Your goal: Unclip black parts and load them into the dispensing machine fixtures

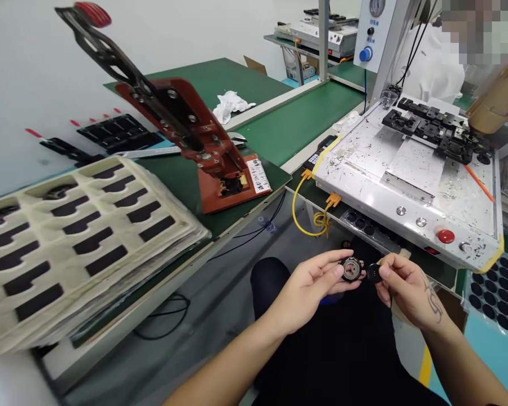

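My left hand (pixel 315 287) pinches a round black watch case (pixel 351 269) with a ring-shaped opening, held above my lap. Close to its right, my right hand (pixel 404 285) grips a small dark round cover (pixel 374 274) between thumb and fingers. The two parts are near each other, with a narrow gap between them. Fingers hide part of both pieces.
A red-brown lever press (pixel 220 163) stands on the green bench at left, beside stacked cream trays (pixel 161 197) with dark slots. To the right sits a white machine (pixel 364 169) with a red button (pixel 445 235). Black discs fill a clear tray (pixel 497 293). A co-worker is behind.
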{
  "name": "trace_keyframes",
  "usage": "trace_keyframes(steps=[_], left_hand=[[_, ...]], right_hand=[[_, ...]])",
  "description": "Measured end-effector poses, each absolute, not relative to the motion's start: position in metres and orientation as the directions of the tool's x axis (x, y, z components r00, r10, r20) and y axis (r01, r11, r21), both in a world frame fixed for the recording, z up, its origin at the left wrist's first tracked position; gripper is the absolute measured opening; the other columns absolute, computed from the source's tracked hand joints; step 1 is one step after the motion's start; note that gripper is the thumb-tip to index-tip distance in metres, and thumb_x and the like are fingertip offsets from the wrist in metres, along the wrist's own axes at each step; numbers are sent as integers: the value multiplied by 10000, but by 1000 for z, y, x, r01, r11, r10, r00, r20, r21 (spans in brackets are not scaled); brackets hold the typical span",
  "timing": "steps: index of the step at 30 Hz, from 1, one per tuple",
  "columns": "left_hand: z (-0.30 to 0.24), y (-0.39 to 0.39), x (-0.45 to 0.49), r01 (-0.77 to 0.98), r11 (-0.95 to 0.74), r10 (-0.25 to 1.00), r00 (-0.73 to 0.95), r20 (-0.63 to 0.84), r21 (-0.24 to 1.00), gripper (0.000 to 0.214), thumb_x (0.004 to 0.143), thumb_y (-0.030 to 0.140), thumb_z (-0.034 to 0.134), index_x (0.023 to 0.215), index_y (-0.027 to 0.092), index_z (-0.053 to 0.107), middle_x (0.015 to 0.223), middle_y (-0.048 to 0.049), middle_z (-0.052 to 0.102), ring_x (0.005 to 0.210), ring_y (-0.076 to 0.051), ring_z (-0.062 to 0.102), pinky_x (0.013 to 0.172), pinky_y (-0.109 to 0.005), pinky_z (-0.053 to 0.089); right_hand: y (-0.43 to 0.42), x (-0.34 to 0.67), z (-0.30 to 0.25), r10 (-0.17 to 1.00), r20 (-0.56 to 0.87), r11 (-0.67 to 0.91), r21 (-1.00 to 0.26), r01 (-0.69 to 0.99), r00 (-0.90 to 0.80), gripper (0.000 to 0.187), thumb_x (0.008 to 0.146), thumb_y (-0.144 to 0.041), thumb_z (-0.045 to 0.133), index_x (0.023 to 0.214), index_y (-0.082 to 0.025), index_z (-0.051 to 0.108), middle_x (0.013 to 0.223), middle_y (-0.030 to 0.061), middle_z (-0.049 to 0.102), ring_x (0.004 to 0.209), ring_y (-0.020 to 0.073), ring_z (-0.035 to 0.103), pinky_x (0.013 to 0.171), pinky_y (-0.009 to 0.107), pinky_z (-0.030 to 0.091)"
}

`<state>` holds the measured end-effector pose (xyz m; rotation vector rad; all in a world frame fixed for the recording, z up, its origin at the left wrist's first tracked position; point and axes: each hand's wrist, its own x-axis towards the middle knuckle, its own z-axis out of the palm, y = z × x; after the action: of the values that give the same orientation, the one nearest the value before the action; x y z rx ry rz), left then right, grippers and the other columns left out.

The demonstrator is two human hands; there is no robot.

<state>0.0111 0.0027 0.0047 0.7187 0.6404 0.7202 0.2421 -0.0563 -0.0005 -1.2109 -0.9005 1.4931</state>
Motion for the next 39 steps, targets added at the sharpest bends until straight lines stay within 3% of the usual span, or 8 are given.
trace_keyframes(steps=[6,9,12,39], left_hand=[[7,2,12,-376,546,765,589,-262,749,441,946,403,844,1317,175,777,1238,-139,816,1142,-347,787,1078,-558,618],[6,1,14,-378,541,768,586,-259,751,447,944,410,846,1321,179,779,1260,-135,808,1144,-344,785,1077,-554,622],[5,0,15,-364,516,783,568,-255,776,472,936,437,849,1330,187,777,1297,-131,794,1165,-341,778,1076,-531,628],[14,-10,23,-333,425,822,530,-206,842,444,967,460,797,1331,209,756,1372,-112,766,1250,-334,740,1059,-470,644]], right_hand=[[-51,241,2,983,-182,-181,-981,-74,6,299,1011,-474,738,860,-233,647,818,1,633,609,141,525,594,291,435],[-45,237,7,996,-85,-87,-995,49,33,297,1011,-476,727,847,-237,663,1059,58,657,880,206,612,794,327,509],[-43,229,12,998,-58,-58,-994,98,0,266,1019,-455,712,865,-243,667,1208,70,657,1107,250,615,959,353,494],[-45,214,9,999,34,26,-977,213,31,247,1040,-402,675,852,-247,631,1143,73,660,1043,252,618,949,399,494]])
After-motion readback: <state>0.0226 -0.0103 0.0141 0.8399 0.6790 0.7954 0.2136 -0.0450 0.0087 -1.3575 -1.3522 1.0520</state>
